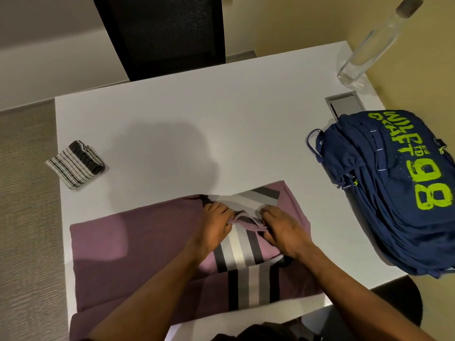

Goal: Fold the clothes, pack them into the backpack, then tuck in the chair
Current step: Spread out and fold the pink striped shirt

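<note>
both hands meet on the middle of the purple shirt [138, 254]: the left hand [216, 225] has its fingers curled around a raised fold of cloth near the collar. The right hand [283, 228], just beside it, pinches the same fold, so each hand is closed on the fabric. the white table [172, 114] carries everything. the purple shirt lies flat along the near edge of the table, with its lower part hanging over that edge toward the person. it has a band of black, grey and white stripes running down its middle, and one part is folded over on the right side. the blue backpack [394, 193] lies on the right side of the table, well apart from the shirt. it has green letters and the number 98 on it, and its far right part goes out of the view. the black mesh chair [167, 33] stands at the far side of the table, with its back upright against the edge. a clear bottle [369, 43] stands at the far right corner. a small folded striped cloth [75, 166] rests near the left edge of the table, apart from the shirt. a grey metal hatch [344, 104] is set in the table top, just behind the backpack.
</note>
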A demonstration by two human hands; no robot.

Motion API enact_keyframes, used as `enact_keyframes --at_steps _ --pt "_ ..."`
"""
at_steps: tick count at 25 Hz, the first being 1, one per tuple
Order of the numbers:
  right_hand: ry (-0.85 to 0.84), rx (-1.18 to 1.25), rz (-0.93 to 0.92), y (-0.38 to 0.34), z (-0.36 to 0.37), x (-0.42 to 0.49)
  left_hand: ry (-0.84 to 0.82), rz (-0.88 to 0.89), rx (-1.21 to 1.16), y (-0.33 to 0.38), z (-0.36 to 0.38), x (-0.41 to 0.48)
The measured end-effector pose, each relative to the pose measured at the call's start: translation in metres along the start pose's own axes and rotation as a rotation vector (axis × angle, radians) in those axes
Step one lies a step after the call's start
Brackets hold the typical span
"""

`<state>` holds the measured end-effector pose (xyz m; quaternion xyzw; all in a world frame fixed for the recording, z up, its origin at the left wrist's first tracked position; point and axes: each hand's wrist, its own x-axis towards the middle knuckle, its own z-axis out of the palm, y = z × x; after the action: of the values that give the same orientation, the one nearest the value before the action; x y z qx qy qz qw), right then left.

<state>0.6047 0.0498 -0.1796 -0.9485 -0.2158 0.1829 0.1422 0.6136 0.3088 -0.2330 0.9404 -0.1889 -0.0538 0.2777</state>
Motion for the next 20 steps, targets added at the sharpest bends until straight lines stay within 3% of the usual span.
enact_keyframes --at_steps 5,11,13,17,20 --pt "0.140 0.012 0.100 -0.014 0.024 -0.002 -0.013 -0.010 0.112 0.023 0.007 -0.006" --pt "-0.095 -0.133 0.155 -0.011 0.053 0.001 -0.307 -0.067 0.207 0.017 0.022 -0.029" --pt "-0.092 -0.169 0.150 -0.009 0.049 0.004 -0.284 -0.095 0.186 0.010 0.019 -0.036" --pt "0.072 -0.177 0.127 -0.003 0.023 0.029 -0.213 -0.161 0.166 -0.015 -0.007 -0.034" --pt "0.072 -0.189 0.114 0.007 0.004 0.056 -0.215 -0.261 0.165 -0.048 -0.033 -0.036"
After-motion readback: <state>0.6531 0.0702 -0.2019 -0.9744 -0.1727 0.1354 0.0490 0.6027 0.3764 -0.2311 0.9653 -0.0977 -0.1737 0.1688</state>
